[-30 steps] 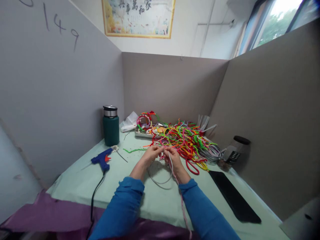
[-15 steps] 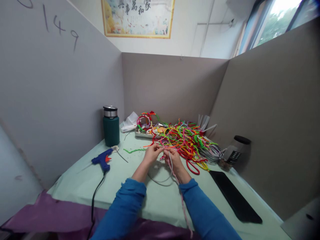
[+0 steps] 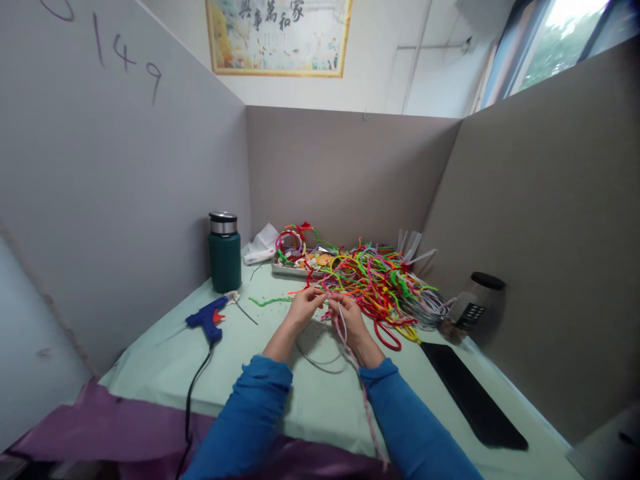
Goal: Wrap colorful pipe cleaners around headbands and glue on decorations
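Over the middle of the table, my left hand (image 3: 304, 311) and my right hand (image 3: 351, 323) meet fingertip to fingertip. A pink twisted cord (image 3: 367, 403) runs from the pinched fingers down past my right wrist to the table's front edge. Out of the right fingers also comes a thin grey cord (image 3: 320, 364), which curves in a loop below the hands. My left thumb and fingers pinch at the pink cord's upper end, beside the right fingertips. The exact point where the cords meet is hidden by the fingers.
A tangled heap of coloured cords (image 3: 385, 280) lies behind my hands, beside a metal tray (image 3: 295, 271) of small pieces. At left are a blue glue gun (image 3: 206, 319) and a green bottle (image 3: 225, 260). Rightward, a jar (image 3: 467, 310) leans near a black flat object (image 3: 470, 393).
The view has shifted slightly. My hands stay together with the cords between them, and only the fingers have moved a little.
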A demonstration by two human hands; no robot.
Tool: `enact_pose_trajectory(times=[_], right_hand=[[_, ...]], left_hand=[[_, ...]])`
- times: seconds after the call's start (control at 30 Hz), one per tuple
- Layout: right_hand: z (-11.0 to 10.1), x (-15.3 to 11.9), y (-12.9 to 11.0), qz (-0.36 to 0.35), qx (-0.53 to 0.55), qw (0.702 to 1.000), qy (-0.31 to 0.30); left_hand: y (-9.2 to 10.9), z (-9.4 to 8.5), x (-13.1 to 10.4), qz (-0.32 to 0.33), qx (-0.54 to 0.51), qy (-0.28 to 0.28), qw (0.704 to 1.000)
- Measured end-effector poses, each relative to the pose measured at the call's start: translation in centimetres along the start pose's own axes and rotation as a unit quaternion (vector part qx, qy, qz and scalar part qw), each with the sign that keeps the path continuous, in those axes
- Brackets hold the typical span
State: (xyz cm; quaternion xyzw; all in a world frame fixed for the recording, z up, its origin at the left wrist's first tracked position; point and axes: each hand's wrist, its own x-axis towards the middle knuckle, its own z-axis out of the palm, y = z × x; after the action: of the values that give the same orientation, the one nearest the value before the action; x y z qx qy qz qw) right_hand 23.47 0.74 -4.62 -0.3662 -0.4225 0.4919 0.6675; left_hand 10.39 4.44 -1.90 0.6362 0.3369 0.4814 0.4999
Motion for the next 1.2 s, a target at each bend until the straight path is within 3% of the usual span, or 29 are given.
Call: enact_pose_trajectory(times=[0.3,0.5,0.67,0.83,1.2], right_hand=[[0.0,-0.2,-0.2,0.01,-0.023,1.0,-0.018],[-0.4,-0.3,-0.5,0.032,-0.067,0.996,-0.044],[-0.5,-0.2,-0.2,0.025,-0.071,0.996,-0.044],[-0.4,-0.1,0.0,0.067,-0.091,0.993,-0.022],[-1.2,0.2,-0.7,-0.025,-0.158,0.986,-0.045]], left_hand=[[0.6,-0.1,0.0,-0.011,0.004,0.02,1.0],[-0.6,-0.6,0.4,0.001,0.067,0.049,0.997],[-1.5,-0.9,0.7,0.004,0.124,0.043,0.991],[-2.0,-1.1,0.9,0.001,0.143,0.031,0.989],[-1.3,-1.0,0.6,-0.059,0.142,-0.004,0.988]])
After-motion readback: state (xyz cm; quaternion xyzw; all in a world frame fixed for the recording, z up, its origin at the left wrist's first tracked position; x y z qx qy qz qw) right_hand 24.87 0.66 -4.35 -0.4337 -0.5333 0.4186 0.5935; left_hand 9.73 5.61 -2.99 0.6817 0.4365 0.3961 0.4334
